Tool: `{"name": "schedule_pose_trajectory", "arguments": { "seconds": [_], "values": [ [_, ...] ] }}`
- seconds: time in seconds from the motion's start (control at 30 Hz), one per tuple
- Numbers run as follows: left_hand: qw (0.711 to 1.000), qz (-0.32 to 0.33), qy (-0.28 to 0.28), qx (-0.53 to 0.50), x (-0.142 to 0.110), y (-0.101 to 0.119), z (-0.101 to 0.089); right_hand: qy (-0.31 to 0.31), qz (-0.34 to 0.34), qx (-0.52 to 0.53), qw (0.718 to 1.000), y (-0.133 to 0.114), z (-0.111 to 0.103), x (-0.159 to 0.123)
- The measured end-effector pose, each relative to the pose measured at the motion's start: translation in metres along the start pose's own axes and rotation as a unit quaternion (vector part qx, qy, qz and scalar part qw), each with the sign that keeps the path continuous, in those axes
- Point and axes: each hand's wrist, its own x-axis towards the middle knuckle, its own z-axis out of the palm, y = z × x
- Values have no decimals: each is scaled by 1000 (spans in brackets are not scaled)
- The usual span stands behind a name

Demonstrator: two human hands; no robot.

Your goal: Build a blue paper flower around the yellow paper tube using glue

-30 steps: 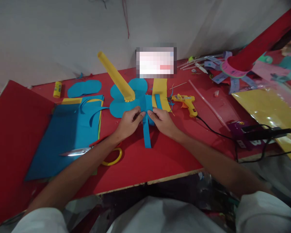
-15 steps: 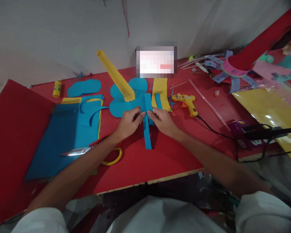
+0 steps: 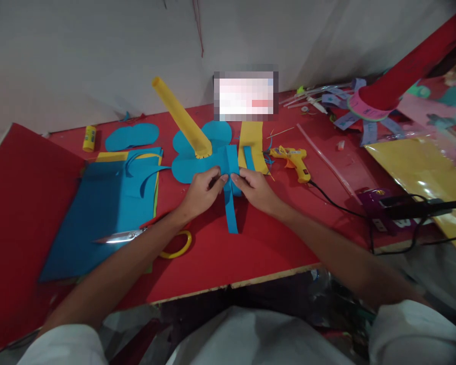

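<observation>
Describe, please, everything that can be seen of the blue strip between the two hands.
The blue strip is long, narrow and plain, with fairly straight edges; it looks like thin craft paper or foam. The left hand and right hand pinch it partway along, hiding some of it. Its far end lies forward, beside or overlapping the scalloped blue piece; its near end points toward the near edge of the red table. Whether that end touches the table cannot be told.

Head-worn view, forward and down
</observation>
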Motion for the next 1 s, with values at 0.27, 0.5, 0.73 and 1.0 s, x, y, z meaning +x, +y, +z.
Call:
{"name": "schedule_pose_trajectory", "arguments": {
  "seconds": [0.27, 0.5, 0.73, 1.0],
  "values": [
    [1000, 7, -6, 7, 0, -2, 0, -26, 0, -12, 1000, 2, -2, 1],
    [1000, 4, -13, 2, 1, 2, 0, -44, 12, 22, 999, 4, -4, 2],
    [1000, 0, -11, -10, 0, -1, 0, -51, 50, 74, 995, 4, -3, 0],
    [999, -17, -17, -37, -1, -3, 2, -43, 21, 17, 999, 7, -3, 3]
  ]
}}
